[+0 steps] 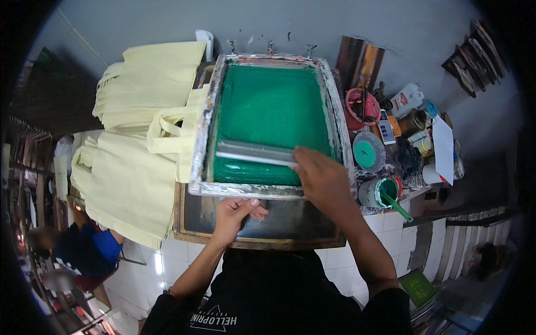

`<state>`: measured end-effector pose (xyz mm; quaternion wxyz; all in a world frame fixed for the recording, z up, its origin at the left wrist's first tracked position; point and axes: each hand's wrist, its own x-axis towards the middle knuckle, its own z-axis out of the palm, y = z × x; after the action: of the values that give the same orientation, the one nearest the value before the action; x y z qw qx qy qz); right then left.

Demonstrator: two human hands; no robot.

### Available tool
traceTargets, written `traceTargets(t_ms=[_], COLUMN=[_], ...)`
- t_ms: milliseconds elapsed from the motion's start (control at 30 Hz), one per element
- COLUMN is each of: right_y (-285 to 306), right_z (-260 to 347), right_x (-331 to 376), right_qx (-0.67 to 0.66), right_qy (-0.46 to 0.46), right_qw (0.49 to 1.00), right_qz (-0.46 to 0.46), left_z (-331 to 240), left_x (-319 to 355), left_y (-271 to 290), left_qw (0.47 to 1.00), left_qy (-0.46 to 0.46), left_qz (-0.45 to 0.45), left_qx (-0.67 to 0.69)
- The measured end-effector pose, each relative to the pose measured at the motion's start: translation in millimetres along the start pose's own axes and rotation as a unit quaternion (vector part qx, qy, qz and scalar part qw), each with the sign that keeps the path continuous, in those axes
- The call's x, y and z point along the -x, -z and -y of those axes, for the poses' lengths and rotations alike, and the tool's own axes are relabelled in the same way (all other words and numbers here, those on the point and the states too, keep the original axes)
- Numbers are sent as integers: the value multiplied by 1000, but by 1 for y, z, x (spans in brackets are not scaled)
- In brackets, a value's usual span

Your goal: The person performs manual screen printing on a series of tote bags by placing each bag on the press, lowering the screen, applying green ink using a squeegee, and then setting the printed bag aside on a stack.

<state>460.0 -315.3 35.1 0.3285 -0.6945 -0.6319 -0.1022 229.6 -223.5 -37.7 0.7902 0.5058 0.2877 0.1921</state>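
Observation:
My right hand [321,178] is closed round the right end of a squeegee [257,153]. The long, light-coloured squeegee lies across the near part of a screen-printing frame [329,106], whose mesh is covered in green ink [268,106]. Wet ink shines between the blade and the frame's near side. My left hand [237,218] is just below that near edge, its fingers loosely bent and the thumb apart from them, with nothing visible in it. Whether it touches the frame is unclear. Below the frame is a dark board [268,226] with a worn wooden edge.
Pale yellow fabric bags [128,178] are stacked at the left; one bag's handle [167,131] lies beside the frame. At right stand an ink pot [374,194] with a green spatula [397,207], a tub of green ink [365,153] and a pink bowl [357,117]. Someone sits at far left.

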Motion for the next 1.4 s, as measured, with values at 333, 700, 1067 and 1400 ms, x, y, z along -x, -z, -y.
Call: traceTargets(t_ms=[333, 700, 1067, 1400], right_y=[14, -44, -71, -115], right_z=[-2, -25, -162, -160], right_x=[-25, -8, -223, -188], right_qx=[-17, 99, 50, 181], right_qy=[-64, 30, -114, -87], right_qw=[967, 985, 946, 973], right_qz=[248, 140, 300, 110], left_z=[24, 24, 4, -95], left_x=[3, 4, 5, -107], left_y=[8, 6, 29, 22], left_qw=[997, 996, 953, 946], left_qy=[77, 79, 228, -145], left_qz=[-16, -19, 63, 65], left_qx=[1, 18, 190, -283])
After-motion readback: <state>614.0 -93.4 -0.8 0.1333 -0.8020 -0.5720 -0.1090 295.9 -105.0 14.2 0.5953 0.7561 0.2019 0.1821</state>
